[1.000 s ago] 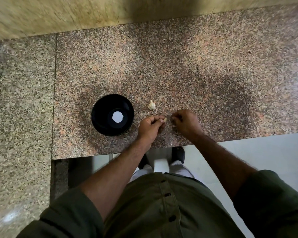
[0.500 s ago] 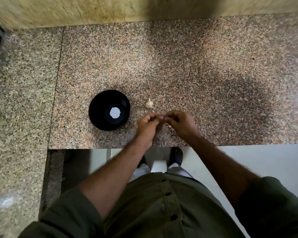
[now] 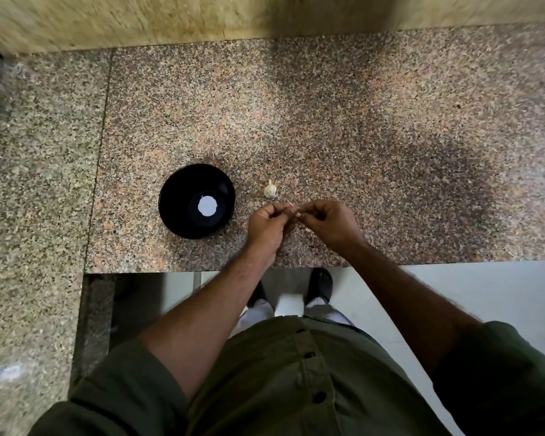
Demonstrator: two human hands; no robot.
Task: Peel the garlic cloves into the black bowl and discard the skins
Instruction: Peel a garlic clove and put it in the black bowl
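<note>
A black bowl (image 3: 197,201) with a white round spot on its bottom stands on the granite counter (image 3: 328,121). A small pale garlic piece (image 3: 270,189) lies just right of the bowl. In front of it my left hand (image 3: 266,225) and my right hand (image 3: 329,223) meet fingertip to fingertip, both pinching a garlic clove (image 3: 298,214) between them. Only a pale sliver of the clove shows. A small pale skin scrap (image 3: 309,231) lies under my right hand.
The counter's front edge (image 3: 453,262) runs just behind my wrists, with white floor and my black shoes (image 3: 321,283) below. A second granite slab (image 3: 35,184) adjoins on the left. A yellowish wall (image 3: 170,17) backs the counter.
My two hands have come together from a small gap, and both now pinch the clove. The view has shifted slightly; the bowl and the loose garlic piece stay put.
</note>
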